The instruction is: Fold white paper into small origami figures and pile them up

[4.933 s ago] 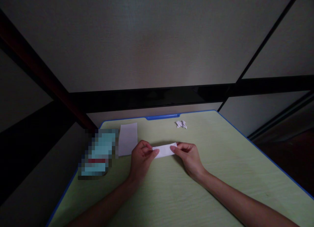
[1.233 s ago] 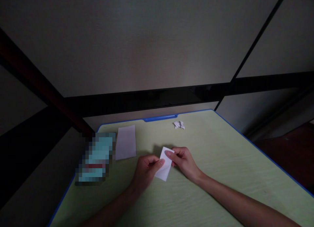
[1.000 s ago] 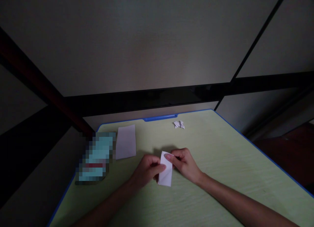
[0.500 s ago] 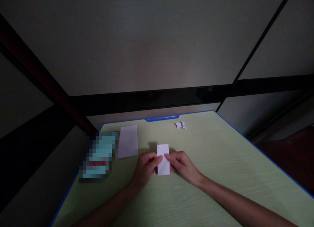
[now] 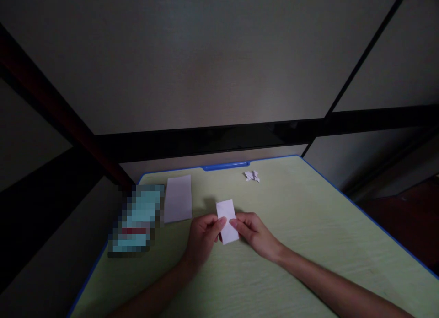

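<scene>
A small white rectangle of folded paper is held up above the table, its top leaning slightly left. My left hand grips its left edge, thumb on the front face and fingers curled behind. On the opposite edge my right hand pinches it the same way, with its thumb also on the front. The fingers behind the paper are mostly hidden.
The pale green table has a blue rim. A stack of white paper lies at the left, beside a blurred-out teal object. A small folded white paper piece sits near the back edge. Wall panels rise behind.
The folded paper has tilted, its top shifting a little to the left. Both hands keep their hold on it.
</scene>
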A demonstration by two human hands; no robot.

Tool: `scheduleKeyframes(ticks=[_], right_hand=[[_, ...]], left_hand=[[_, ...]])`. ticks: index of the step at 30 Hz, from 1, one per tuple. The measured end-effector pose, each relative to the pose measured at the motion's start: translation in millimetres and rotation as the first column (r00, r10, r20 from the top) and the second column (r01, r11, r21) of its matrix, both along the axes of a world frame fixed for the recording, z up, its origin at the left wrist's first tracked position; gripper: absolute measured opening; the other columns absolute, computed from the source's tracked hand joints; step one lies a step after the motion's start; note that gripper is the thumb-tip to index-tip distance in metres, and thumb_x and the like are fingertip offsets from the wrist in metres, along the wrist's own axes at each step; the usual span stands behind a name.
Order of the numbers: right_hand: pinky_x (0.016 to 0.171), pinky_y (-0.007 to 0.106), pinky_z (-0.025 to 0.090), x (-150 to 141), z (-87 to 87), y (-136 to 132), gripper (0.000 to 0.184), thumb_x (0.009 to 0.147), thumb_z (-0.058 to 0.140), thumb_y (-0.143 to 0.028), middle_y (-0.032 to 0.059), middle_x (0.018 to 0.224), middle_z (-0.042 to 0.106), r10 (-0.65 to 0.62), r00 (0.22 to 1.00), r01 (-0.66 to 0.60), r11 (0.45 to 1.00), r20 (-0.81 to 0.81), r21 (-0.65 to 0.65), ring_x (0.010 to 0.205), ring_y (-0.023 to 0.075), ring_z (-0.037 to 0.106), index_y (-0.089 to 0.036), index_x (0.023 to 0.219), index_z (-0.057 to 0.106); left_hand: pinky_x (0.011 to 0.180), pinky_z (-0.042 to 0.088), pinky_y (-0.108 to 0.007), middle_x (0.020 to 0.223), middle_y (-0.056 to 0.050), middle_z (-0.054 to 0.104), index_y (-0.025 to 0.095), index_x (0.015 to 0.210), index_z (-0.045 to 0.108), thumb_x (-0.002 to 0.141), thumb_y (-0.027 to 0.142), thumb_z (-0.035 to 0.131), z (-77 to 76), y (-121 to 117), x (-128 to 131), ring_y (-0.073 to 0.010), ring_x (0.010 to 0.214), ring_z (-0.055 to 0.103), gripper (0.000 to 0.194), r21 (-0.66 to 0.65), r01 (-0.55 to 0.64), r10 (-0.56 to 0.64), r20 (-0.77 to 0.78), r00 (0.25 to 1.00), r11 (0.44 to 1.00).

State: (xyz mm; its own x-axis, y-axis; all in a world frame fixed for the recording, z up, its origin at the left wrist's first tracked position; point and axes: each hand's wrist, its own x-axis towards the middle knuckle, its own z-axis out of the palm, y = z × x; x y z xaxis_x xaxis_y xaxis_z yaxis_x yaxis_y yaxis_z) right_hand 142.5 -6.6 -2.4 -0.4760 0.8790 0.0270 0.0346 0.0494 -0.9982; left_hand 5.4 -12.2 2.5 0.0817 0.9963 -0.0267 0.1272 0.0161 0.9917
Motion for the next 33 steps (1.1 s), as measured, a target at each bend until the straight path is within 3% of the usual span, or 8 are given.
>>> scheduleKeyframes(ticks=[4, 10, 15, 21, 27, 31, 33], right_hand=[[0.042, 0.019, 0.023, -1.2, -3.8, -1.7, 0.038, 0.075, 0.04, -0.043, -0.0026, 0.05, 0.039, -0.13, 0.99, 0.127, 0.991, 0.052, 0.052, 0.045, 0.007, 0.031, -0.012, 0.056, 0.049], [0.047, 0.02, 0.027, -2.5, -1.1, 0.2, 0.036, 0.077, 0.04, -0.041, -0.0021, 0.053, 0.041, 0.017, 0.998, -0.021, 0.998, 0.056, 0.06, 0.05, 0.0077, 0.035, -0.012, 0.058, 0.049], [0.042, 0.019, 0.022, -0.5, -4.4, -0.4, 0.036, 0.077, 0.04, -0.041, -0.0043, 0.048, 0.032, -0.068, 0.994, 0.06, 0.994, 0.085, 0.092, 0.044, 0.0063, 0.027, -0.013, 0.055, 0.046], [0.039, 0.02, 0.018, -1.6, -6.1, -1.0, 0.037, 0.076, 0.04, -0.041, -0.0051, 0.045, 0.03, -0.125, 0.979, 0.105, 0.986, 0.159, 0.129, 0.042, 0.006, 0.024, -0.015, 0.049, 0.041], [0.038, 0.02, 0.015, -0.2, -6.0, -0.8, 0.041, 0.074, 0.04, -0.046, -0.0057, 0.044, 0.026, -0.126, 0.985, 0.113, 0.987, 0.116, 0.11, 0.041, 0.0053, 0.021, -0.016, 0.047, 0.034], [0.039, 0.02, 0.017, 2.4, -2.0, 1.0, 0.04, 0.074, 0.041, -0.046, -0.0049, 0.045, 0.031, -0.001, 0.997, -0.003, 0.998, 0.082, 0.055, 0.042, 0.0056, 0.024, -0.013, 0.051, 0.044], [0.043, 0.02, 0.022, 2.5, 0.6, 0.0, 0.037, 0.076, 0.041, -0.042, -0.0024, 0.049, 0.04, 0.062, 0.998, -0.064, 0.997, 0.03, 0.042, 0.045, 0.0066, 0.031, -0.011, 0.058, 0.051]], left_hand=[[0.042, 0.027, -0.019, 0.037, 0.005, 0.038, 0.015, 0.038, 0.041, 0.063, 0.036, 0.051, 2.6, -1.9, 3.0, -0.0074, 0.039, 0.036, 0.034, 0.022, -0.022, 0.022, 0.002, 1.0, 0.999], [0.042, 0.025, -0.019, 0.036, 0.006, 0.035, 0.016, 0.038, 0.038, 0.064, 0.034, 0.051, 1.3, 0.3, -1.7, -0.007, 0.039, 0.033, 0.034, 0.068, -0.123, 0.126, -0.039, 0.991, 0.99], [0.044, 0.028, -0.02, 0.037, 0.005, 0.039, 0.016, 0.038, 0.04, 0.067, 0.034, 0.05, -0.9, 0.4, -1.4, -0.0078, 0.04, 0.036, 0.035, 0.093, -0.082, 0.087, -0.053, 0.995, 0.992], [0.042, 0.026, -0.02, 0.036, 0.006, 0.036, 0.016, 0.037, 0.038, 0.066, 0.033, 0.05, 2.8, -1.8, 0.8, -0.0073, 0.039, 0.034, 0.035, 0.096, -0.137, 0.142, -0.046, 0.989, 0.986], [0.042, 0.027, -0.02, 0.035, 0.005, 0.038, 0.016, 0.035, 0.04, 0.064, 0.032, 0.052, 3.6, -2.3, 0.8, -0.0071, 0.038, 0.036, 0.035, 0.068, -0.105, 0.105, -0.004, 0.994, 0.992], [0.04, 0.029, -0.019, 0.036, 0.003, 0.045, 0.014, 0.04, 0.047, 0.061, 0.031, 0.054, 0.3, 4.5, -1.7, -0.0071, 0.036, 0.038, 0.027, -0.01, -0.018, 0.019, 0.106, 0.994, 1.0], [0.037, 0.029, -0.019, 0.037, 0.003, 0.047, 0.013, 0.046, 0.051, 0.058, 0.029, 0.055, -2.4, 6.2, -3.0, -0.0071, 0.035, 0.039, 0.021, -0.071, 0.068, -0.056, 0.164, 0.985, 0.995]])
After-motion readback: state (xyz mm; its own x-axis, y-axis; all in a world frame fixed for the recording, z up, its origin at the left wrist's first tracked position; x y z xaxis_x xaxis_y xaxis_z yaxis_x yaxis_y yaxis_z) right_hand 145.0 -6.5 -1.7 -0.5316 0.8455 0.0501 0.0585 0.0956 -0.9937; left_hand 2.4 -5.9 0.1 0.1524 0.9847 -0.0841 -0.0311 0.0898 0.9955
